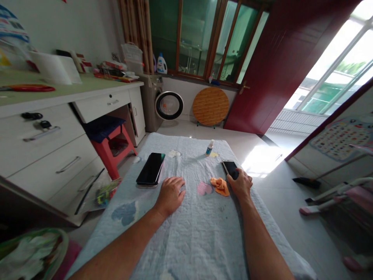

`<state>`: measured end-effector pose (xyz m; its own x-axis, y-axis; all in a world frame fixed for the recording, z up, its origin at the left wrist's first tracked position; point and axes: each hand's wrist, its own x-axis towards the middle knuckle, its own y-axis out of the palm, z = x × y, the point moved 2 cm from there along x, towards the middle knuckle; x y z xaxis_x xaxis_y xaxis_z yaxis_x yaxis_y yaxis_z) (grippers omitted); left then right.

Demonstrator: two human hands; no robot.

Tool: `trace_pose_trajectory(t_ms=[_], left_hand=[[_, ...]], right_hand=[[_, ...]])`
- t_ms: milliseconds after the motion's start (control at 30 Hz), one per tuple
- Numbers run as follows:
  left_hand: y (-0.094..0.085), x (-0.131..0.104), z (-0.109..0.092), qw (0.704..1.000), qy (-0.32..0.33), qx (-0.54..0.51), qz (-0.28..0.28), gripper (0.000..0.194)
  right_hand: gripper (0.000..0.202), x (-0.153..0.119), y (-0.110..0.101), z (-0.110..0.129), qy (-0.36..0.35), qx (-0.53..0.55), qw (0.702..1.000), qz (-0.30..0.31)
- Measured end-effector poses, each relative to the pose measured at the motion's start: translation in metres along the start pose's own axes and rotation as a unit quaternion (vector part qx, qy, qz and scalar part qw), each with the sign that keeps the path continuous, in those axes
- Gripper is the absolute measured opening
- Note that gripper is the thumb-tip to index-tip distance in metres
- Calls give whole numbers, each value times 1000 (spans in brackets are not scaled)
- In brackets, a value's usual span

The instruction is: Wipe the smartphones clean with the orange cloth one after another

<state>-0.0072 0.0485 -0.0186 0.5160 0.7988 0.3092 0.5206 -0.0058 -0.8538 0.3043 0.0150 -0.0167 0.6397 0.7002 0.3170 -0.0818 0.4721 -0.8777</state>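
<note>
A table covered by a pale blue cloth [201,225] lies before me. My right hand [241,183] has its thumb and fingers around the lower end of a phone [230,168] at the table's right edge. My left hand [171,194] rests palm down on the cloth, fingers spread a little, holding nothing. Up and left of it lies a larger black phone [151,169], apparently stacked on another thin item. A crumpled orange cloth [220,186] sits just left of my right hand. Near the far edge a small spray bottle [209,148] stands upright.
On the left are a desk with drawers [58,151], a red stool [112,151] and a basket [62,249] low down. Beyond the table stand a washing machine [151,101] with its door open, and a round wooden tabletop [211,106] against the wall.
</note>
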Motion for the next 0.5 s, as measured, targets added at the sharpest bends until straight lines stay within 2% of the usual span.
trace_pose_trajectory(t_ms=[167,300,400,500], left_hand=[[-2,-1,-2,1000,7,-1,-9,26],[-15,-1,-11,997,46,14,-58,26],[-31,0,-15,990,63,47,-117,26],[-50,5,-8,976,25,95,-196,33]], right_hand=[[60,-1,2,-2,-4,-1,1000,-3],[64,-3,-2,-3,-23,20,997,-67],[57,-6,-10,3,-92,70,982,-147],[46,-14,-19,16,-188,130,953,-197]])
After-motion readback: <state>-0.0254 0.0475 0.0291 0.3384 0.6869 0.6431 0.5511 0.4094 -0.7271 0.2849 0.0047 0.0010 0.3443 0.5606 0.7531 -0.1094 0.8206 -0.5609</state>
